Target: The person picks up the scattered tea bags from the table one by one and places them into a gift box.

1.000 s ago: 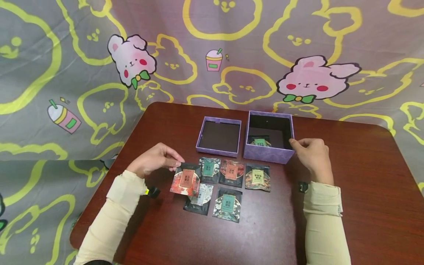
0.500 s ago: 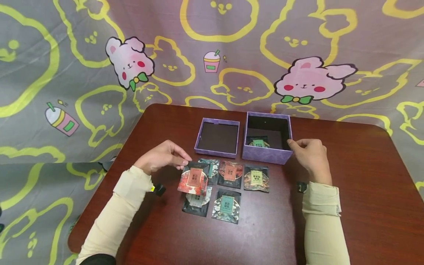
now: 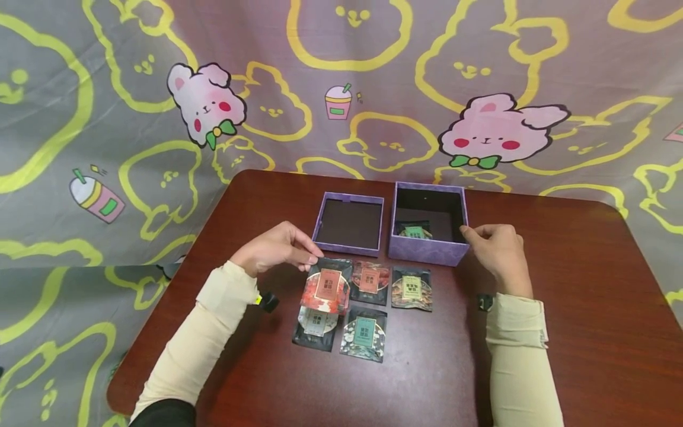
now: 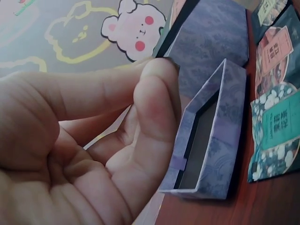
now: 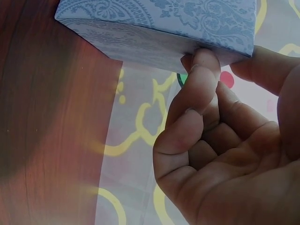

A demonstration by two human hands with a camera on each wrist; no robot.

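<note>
Now the red packet [image 3: 326, 286], top corner pinched by the left hand [image 3: 278, 251], has moved rightward above the surface [image 3: 421, 388], seemingly mid-carry; beyond, the right hand [image 3: 497, 254] grips the near right corner of the purple box [image 3: 427, 251].

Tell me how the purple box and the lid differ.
The box is deep; the lid is shallow. The box holds a sachet; the lid shows none inside. The right hand pinches the box; the lid is unheld. Both are purple outside, dark inside.
</note>
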